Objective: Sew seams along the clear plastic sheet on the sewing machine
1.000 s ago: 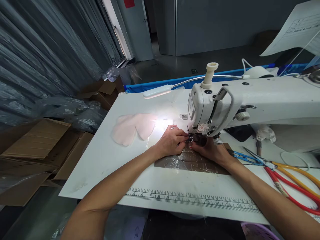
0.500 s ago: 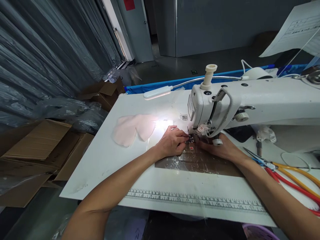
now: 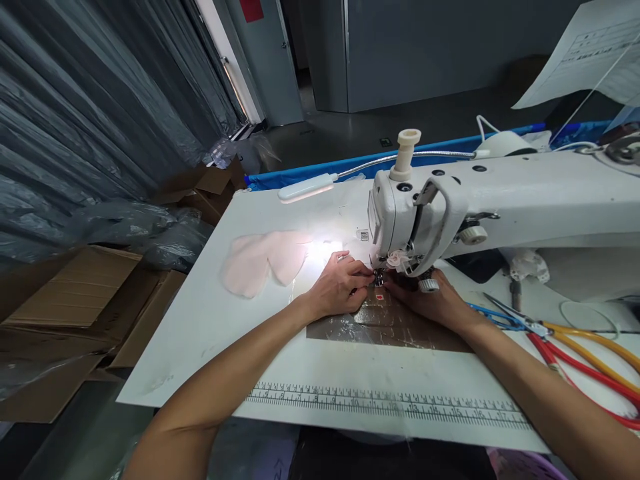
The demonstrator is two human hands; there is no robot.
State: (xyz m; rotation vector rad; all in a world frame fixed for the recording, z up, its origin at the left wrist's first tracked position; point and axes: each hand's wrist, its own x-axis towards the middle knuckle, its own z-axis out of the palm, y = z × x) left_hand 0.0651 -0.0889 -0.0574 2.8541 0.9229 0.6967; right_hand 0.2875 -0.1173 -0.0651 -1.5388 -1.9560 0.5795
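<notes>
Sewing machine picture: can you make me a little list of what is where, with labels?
machine: white sewing machine on a white table
left hand: left hand pressing a small dark piece by the needle
right hand: right hand flat on the other side of the needle
lamp: thin lamp lighting the table
cloth: pink cloth lying left of the hands
tools: scissors with red and yellow handles at the right
ruler: printed ruler along the near edge
</notes>
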